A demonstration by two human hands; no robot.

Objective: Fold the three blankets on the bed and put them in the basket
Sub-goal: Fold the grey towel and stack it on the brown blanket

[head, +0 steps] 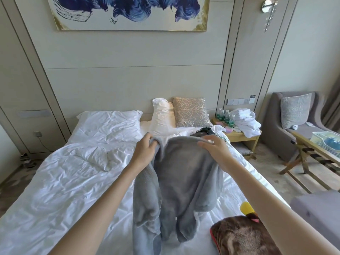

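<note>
Holding grey blanket [184,172] up over the bed [64,172], with its lower folds trailing on the white sheet. Gripping the top edge at the left with left hand [145,150], fingers curled round the fleece. Clutching the right end with right hand [214,149], fingers bent over the cloth. Lying on the bed at lower right: brown blanket [239,236], with yellow cloth [246,208] just beyond, perhaps another blanket, partly hidden by the forearm.

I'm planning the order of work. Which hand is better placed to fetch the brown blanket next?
Likely the right hand: the brown blanket lies close beside its forearm. The left hand is on the far side of the grey blanket, which both hands hold now.
</note>
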